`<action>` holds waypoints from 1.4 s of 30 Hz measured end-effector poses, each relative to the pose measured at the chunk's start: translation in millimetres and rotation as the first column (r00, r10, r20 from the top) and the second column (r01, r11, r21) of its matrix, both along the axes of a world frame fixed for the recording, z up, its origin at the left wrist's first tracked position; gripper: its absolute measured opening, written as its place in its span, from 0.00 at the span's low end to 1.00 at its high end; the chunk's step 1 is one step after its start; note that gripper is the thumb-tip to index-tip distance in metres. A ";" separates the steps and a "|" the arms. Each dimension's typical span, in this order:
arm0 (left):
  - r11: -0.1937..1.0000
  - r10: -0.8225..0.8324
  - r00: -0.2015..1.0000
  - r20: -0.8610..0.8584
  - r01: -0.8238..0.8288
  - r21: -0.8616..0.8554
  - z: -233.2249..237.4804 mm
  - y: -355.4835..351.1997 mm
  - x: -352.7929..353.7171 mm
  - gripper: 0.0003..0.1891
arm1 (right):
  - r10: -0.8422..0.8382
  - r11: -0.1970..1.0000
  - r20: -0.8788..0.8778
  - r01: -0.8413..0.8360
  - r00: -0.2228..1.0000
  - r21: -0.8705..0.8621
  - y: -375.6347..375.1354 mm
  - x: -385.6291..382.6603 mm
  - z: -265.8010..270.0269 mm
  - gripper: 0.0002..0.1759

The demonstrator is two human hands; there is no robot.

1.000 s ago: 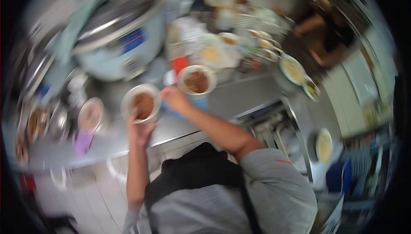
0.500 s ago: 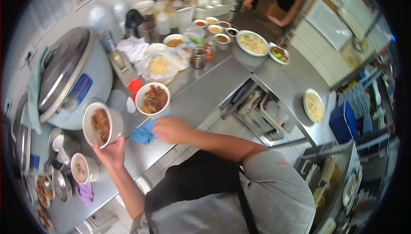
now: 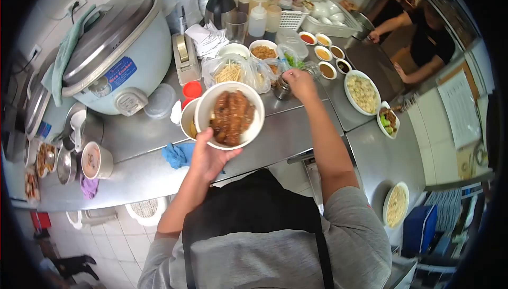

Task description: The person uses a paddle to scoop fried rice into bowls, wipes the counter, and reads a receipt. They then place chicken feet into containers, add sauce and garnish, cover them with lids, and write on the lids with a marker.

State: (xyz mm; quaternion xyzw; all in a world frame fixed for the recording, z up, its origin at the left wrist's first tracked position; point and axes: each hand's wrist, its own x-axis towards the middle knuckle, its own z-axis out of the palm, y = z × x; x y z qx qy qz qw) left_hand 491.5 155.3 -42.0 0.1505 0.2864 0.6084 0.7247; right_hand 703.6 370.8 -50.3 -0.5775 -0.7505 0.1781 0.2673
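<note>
White round bowl of glazed meat: left hand clasping its lower side, opening facing the camera, hovering above the steel counter. Right hand: fingertips bunching at a small jar, their hold remaining unclear; bare steel stretching between jar and front edge. Pale-blue cooker: label reading "Rice Cooker".
</note>
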 end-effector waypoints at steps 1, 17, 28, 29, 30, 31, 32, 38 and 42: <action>0.999 -0.020 1.000 -0.007 0.020 -0.030 -7.5 7.5 11.0 0.37 | -0.014 1.000 -0.072 0.013 0.997 -0.014 1.2 6.1 11.5 0.16; 0.972 0.016 0.966 -0.259 -0.075 -0.221 -76.0 87.0 102.3 0.30 | -0.019 0.992 -0.464 -0.041 0.886 -0.118 41.1 53.8 -14.2 0.14; 0.958 0.088 0.957 -0.275 -0.157 -0.240 -72.8 87.7 112.5 0.28 | -0.168 0.958 -0.834 -0.114 0.525 -0.264 37.4 71.9 8.8 0.11; 0.958 0.094 0.958 -0.272 -0.161 -0.236 -73.2 87.8 113.0 0.28 | -0.083 0.966 -0.795 -0.147 0.601 -0.212 26.8 67.4 17.3 0.11; 0.961 0.099 0.962 -0.255 -0.159 -0.226 -73.5 88.5 113.7 0.28 | 0.001 0.969 -0.745 -0.185 0.668 -0.164 11.8 60.3 25.1 0.11; 0.960 0.113 0.965 -0.235 -0.167 -0.223 -75.1 86.0 113.8 0.28 | 0.090 0.963 -0.682 -0.238 0.726 -0.126 -3.1 52.1 25.7 0.12; 0.964 0.114 0.969 -0.220 -0.162 -0.213 -75.2 86.2 113.5 0.28 | 0.283 0.934 -0.587 -0.357 0.758 -0.012 -12.6 48.4 17.3 0.11; 0.977 0.105 0.981 -0.163 -0.132 -0.166 -75.2 83.9 108.1 0.29 | 0.600 0.800 -0.446 -0.496 0.664 0.338 -34.0 49.1 14.2 0.04; 0.979 0.118 0.988 -0.101 -0.132 -0.152 -70.2 85.9 109.3 0.29 | 0.544 0.838 -0.437 -0.497 0.716 0.228 -29.1 45.8 7.8 0.06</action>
